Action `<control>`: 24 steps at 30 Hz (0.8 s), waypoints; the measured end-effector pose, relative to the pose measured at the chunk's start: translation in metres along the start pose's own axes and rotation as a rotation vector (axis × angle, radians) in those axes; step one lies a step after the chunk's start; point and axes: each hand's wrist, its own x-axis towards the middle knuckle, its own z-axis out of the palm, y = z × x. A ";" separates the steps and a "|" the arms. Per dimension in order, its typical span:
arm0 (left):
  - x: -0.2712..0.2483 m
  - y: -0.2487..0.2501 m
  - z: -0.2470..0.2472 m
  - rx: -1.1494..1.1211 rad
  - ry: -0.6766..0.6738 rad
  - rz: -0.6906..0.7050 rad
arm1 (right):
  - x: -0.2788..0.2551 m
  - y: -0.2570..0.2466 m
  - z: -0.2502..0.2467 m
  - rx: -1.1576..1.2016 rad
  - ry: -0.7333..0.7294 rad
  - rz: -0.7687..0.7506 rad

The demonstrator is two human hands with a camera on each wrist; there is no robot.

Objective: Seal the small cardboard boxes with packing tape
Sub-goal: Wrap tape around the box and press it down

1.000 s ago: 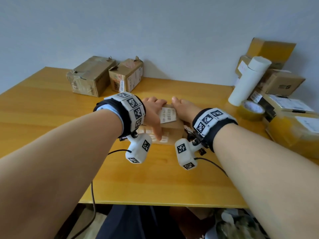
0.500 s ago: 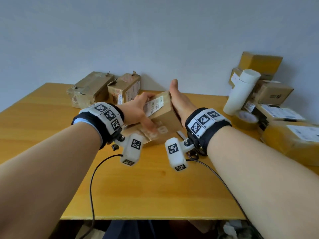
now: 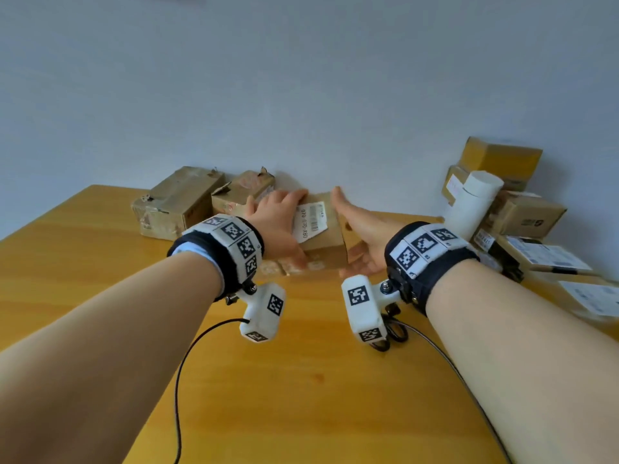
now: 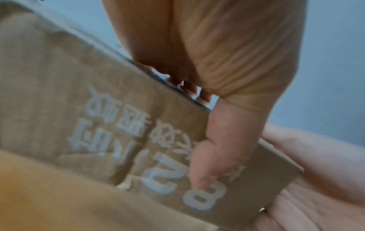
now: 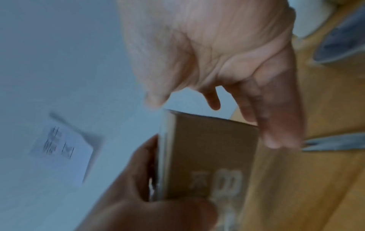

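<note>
A small cardboard box [image 3: 326, 242] with a white barcode label and pale printed characters is held off the wooden table [image 3: 301, 396], between both hands, near the back wall. My left hand [image 3: 278, 226] grips its left end, with the fingers over the top and the thumb [image 4: 217, 148] pressed on the printed face [image 4: 118, 125]. My right hand [image 3: 355, 229] lies flat against the right end with straight fingers. In the right wrist view the box [image 5: 207, 156] sits below the extended fingers [image 5: 276, 117]. I do not see a tape roll.
Two worn cardboard boxes [image 3: 174, 202] [image 3: 241, 192] stand at the back left against the wall. A stack of boxes [image 3: 502, 155] and a white paper roll [image 3: 472, 202] fill the back right corner. Dark loops like scissor handles [image 3: 392, 333] lie under my right wrist.
The box lay on the table under both hands; it has since been lifted, tilted and carried farther toward the back wall. The right hand went from lying on the box to flat beside it.
</note>
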 end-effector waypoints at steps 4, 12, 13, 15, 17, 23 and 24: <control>0.027 0.007 0.010 -0.002 -0.091 0.131 | 0.017 0.007 -0.003 0.027 0.004 -0.009; 0.062 -0.013 0.045 0.023 -0.146 -0.106 | 0.077 0.014 -0.030 0.131 0.462 -0.020; 0.065 -0.020 0.047 0.006 -0.145 -0.161 | 0.079 0.012 -0.030 0.033 0.508 -0.045; 0.074 -0.030 0.050 -0.011 -0.170 -0.197 | 0.084 0.005 -0.028 -0.159 0.530 -0.121; 0.084 -0.036 0.053 -0.115 -0.238 -0.185 | 0.099 -0.003 -0.021 -0.337 0.495 -0.184; 0.113 -0.039 0.057 -0.247 -0.256 -0.178 | 0.135 -0.019 -0.011 -0.415 0.295 -0.190; 0.117 -0.040 0.058 -0.237 -0.252 -0.173 | 0.138 -0.020 -0.011 -0.393 0.281 -0.188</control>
